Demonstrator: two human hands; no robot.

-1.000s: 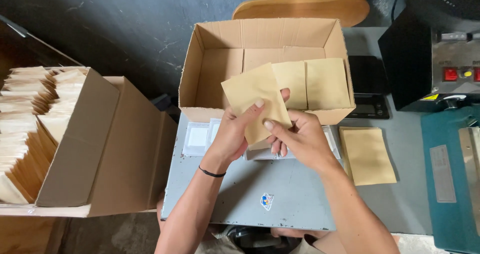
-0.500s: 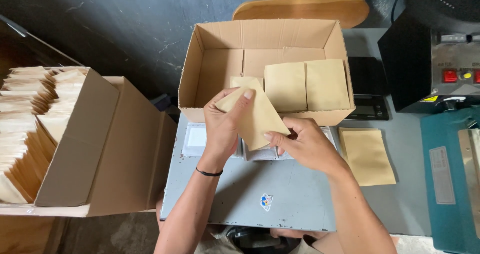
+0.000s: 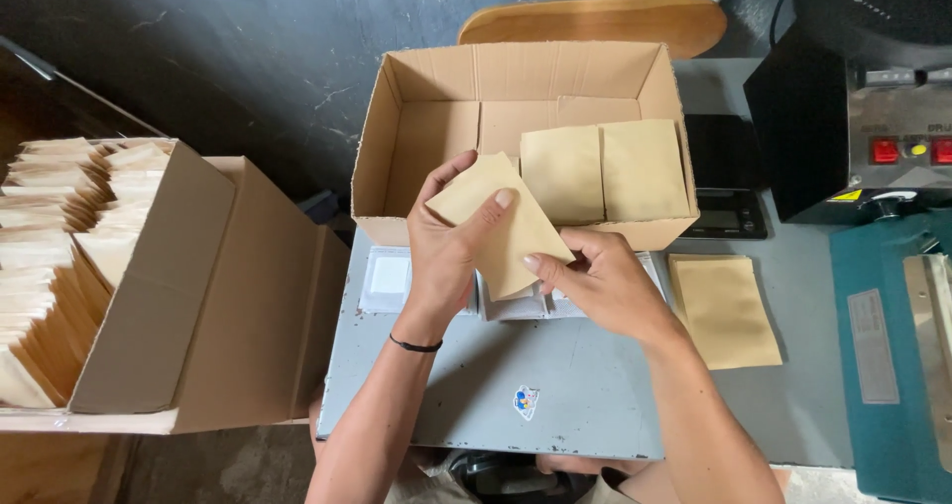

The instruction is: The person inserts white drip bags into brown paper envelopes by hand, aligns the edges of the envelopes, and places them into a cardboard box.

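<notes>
My left hand (image 3: pixel 443 251) grips a tan paper pouch (image 3: pixel 516 228), thumb on its face, holding it tilted at the front edge of an open cardboard box (image 3: pixel 426 147). My right hand (image 3: pixel 600 281) pinches the same pouch at its lower right corner. Inside the box stand two more tan pouches (image 3: pixel 603 172) leaning on the back right. Under my hands lie small white packets (image 3: pixel 389 278) on a grey metal surface (image 3: pixel 555 385).
A large open carton (image 3: pixel 159 286) on the left holds several rows of tan pouches (image 3: pixel 45 256). A loose stack of tan pouches (image 3: pixel 724 311) lies right of my hands. A black scale (image 3: pixel 726 182), a black machine with red buttons (image 3: pixel 873 127) and a teal sealer (image 3: pixel 892 355) stand at right.
Both hands have carried the pouch left and slightly forward, turning it from upright to tilted, toward the box's empty left side.
</notes>
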